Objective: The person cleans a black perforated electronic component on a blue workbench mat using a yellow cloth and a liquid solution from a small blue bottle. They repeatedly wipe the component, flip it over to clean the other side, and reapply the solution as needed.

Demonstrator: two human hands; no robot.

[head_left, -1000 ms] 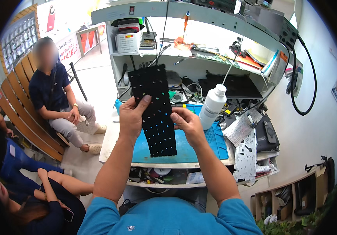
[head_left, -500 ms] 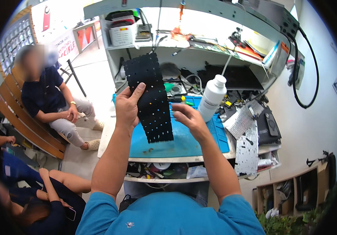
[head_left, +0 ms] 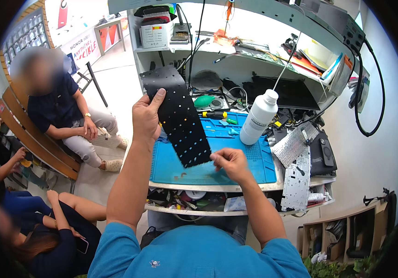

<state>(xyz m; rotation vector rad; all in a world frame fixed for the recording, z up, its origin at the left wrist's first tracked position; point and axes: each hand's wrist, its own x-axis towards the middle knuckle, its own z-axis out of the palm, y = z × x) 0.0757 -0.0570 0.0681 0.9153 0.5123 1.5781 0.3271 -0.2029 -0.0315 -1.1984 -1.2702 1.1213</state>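
A thin, long black sheet [head_left: 179, 116] dotted with small holes is up over the blue work mat [head_left: 166, 169], tilted and curling at its top end. My left hand [head_left: 148, 116] grips its left edge with the thumb across the front; the fingers behind are hidden. At the lower right corner, my right hand [head_left: 231, 163] is closed in a pinch on the sheet's edge. A white bottle [head_left: 259, 118] stands upright on the mat, beyond my right hand. Behind the sheet lie a yellow-and-black screwdriver [head_left: 215, 115] and a green rubber bulb [head_left: 203, 101].
To the right lie a perforated silver plate [head_left: 296, 183], bubble wrap [head_left: 294, 143] and a black case [head_left: 321, 150]. Below the mat, an open drawer [head_left: 199, 214] holds loose parts. A shelf [head_left: 162, 48] spans the back. People sit at left, one on a wooden bench [head_left: 37, 139].
My right hand has moved down from beside the sheet and now pinches its lower right corner. The sheet leans more, and its top end has curled over.
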